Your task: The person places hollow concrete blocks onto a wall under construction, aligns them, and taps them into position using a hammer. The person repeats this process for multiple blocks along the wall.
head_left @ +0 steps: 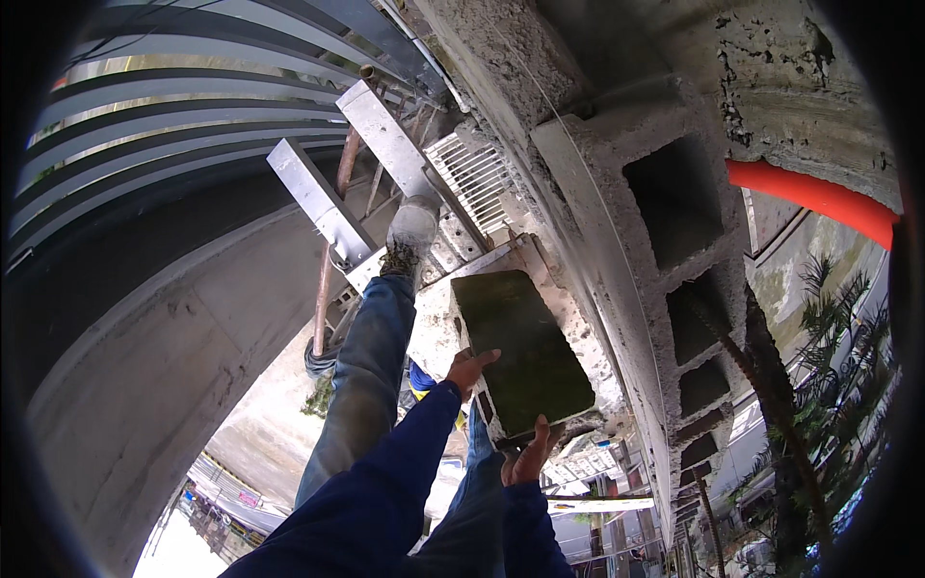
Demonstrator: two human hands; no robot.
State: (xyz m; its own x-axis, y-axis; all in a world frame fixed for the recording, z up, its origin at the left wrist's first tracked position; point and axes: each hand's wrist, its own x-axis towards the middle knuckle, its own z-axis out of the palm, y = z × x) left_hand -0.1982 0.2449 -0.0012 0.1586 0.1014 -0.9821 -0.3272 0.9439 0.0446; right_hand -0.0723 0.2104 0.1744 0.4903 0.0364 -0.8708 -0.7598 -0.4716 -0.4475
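The left hand [470, 372] and right hand [527, 459] support a dark rectangular panel [525, 342], fingers clamped on its left and near edges, left of the hollow-block wall [605, 275] and nearer than the dusty boot [414, 227].

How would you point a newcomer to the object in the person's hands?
Find the hollow concrete blocks running down the right side. Left of them, the left hand and right hand hold a dark rectangular object. Its greenish-black face sets it apart from the pale, rough surface around it.
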